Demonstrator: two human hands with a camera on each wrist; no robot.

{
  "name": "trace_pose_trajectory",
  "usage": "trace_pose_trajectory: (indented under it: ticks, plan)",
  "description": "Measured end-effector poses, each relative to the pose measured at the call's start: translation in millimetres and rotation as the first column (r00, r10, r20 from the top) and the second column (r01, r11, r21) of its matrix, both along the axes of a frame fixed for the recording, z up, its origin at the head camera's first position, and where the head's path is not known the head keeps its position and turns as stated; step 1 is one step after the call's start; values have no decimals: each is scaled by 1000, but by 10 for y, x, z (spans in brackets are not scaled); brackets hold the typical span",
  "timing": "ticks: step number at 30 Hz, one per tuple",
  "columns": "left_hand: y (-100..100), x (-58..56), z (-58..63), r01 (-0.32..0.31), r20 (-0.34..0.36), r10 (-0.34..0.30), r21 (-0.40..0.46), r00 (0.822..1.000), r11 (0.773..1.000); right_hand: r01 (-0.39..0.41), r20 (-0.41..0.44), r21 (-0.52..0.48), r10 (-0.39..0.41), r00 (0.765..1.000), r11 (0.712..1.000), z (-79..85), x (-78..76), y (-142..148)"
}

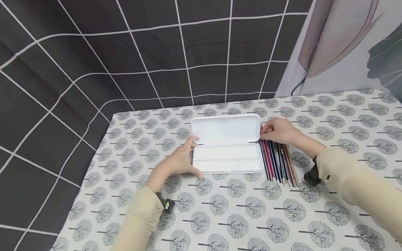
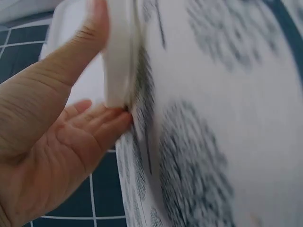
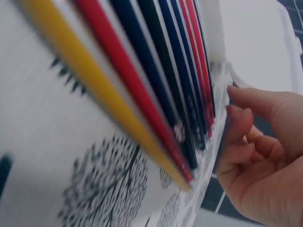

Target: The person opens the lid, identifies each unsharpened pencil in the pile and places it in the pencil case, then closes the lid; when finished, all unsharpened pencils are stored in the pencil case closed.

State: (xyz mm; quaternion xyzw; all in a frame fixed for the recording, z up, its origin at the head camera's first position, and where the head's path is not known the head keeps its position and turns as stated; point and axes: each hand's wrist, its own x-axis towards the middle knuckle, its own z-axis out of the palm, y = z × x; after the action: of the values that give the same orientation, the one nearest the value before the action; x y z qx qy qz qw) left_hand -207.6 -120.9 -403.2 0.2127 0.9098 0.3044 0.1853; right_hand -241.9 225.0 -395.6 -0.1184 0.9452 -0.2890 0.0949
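Note:
A white hinged case (image 1: 226,152) lies on the table with its lid (image 1: 226,129) raised and shallow compartments in its base. My left hand (image 1: 179,158) grips the case's left end, thumb by the front corner and fingers near the hinge. In the left wrist view, the left thumb (image 2: 97,33) lies along the case's side. Colored pencils (image 1: 278,160) lie side by side against the case's right end. My right hand (image 1: 279,130) is over their far ends beside the lid. In the right wrist view, its fingers (image 3: 239,120) are bent, and a small gap shows between thumb and index.
A white cloth (image 1: 223,222) with a grey tree print covers the table. Dark curtain (image 1: 152,50) with a white grid hangs behind and to the left. A pale patterned curtain (image 1: 349,31) hangs at the back right.

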Motion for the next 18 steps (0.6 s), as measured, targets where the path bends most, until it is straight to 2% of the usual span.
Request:
trace_pose_trajectory:
  ticks: [4,9,18]
  plan:
    - [-30,9,15,39,23,-39,10,999,999,-19,-78,38,22,997,999,-37,-18,-84]
    - [-43,25,7,80,23,-80,-6,997,997,-10,-85,42,14,996,999,-84,-22,-115]
    - [-8,19,51,30,35,-28,-53,999,998,23,-72,7,-22,997,1000,-144,-9,-130]
